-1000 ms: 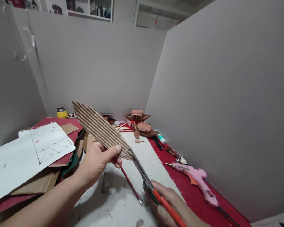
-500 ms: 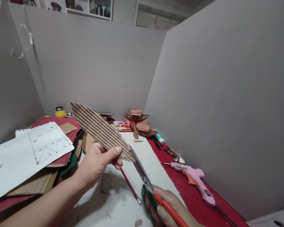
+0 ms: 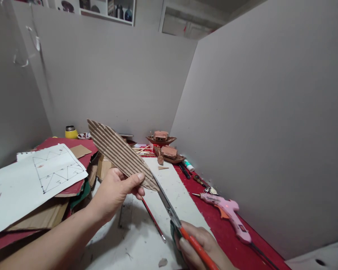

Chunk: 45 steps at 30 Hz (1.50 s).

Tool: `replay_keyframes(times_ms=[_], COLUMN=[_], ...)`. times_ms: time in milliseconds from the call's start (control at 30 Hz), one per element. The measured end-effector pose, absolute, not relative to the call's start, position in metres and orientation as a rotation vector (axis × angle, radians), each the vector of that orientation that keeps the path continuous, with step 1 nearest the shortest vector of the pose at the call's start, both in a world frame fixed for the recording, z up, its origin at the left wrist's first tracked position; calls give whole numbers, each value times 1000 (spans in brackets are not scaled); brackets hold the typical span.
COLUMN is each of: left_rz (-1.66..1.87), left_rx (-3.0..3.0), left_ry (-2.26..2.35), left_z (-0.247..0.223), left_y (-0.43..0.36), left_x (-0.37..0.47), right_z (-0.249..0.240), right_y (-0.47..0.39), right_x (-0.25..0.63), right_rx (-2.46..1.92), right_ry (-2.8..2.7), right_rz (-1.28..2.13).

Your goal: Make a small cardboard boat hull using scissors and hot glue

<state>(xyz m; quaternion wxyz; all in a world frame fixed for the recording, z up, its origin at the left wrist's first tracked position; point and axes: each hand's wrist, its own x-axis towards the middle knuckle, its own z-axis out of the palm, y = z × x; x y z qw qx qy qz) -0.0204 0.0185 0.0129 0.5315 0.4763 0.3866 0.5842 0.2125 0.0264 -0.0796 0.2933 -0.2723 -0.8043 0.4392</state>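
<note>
A ribbed piece of corrugated cardboard [image 3: 121, 155], pointed at its far end, is pinched between the thumb and fingers of my left hand [image 3: 124, 185]. My right hand [image 3: 198, 243] grips scissors [image 3: 169, 210] with orange and green on the handles. The blades look nearly closed and meet the cardboard's near right corner, just beyond my left thumb. Under my left hand, a red and dark pencil [image 3: 154, 221] slants over the white work surface [image 3: 143, 243]; its upper end is hidden behind the fingers.
A pink glue gun [image 3: 231, 212] lies on red covering at the right. Small brown model boats [image 3: 170, 153] and thin sticks [image 3: 143, 150] sit at the back. A drawn paper sheet [image 3: 56, 172] tops stacked cardboard [image 3: 42, 215] at left. Grey panels [image 3: 242, 112] enclose the table.
The scissor blades have closed further at the cardboard's corner, and the handles have come together in my right hand. My left hand keeps its hold, nearly still. The view has shifted slightly.
</note>
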Motion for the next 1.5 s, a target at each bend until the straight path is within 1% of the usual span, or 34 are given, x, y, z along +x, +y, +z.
replay_keyframes(times_ms=[200,400,500,900,1067,1233,1500], left_rz=[1376,1328,1307,1283,1287,1227,1220], left_rx=[1118,1141,1139,1105,1091,1132,1114], left_ry=[911,926,922,886,827,884,871], left_z=[15,11,8,8,7,4,6], left_y=[19,18,17,14,14,14,13], left_x=[-22,-20,-16,-15,-16,-14,-13], right_z=[-81,-73,-70,-77,-71,-65,-70], right_y=[26,25,25,22,22,24,12], right_x=[212,212,212,209,211,212,208], right_rx=[-724,-786,-818,-805,-796,-803,-869], right_ry=[-2110,-2154,-2158,-2071,-2085,-2114,-1987], right_rz=[1235,1184,1214,1228,1264,1255,1253])
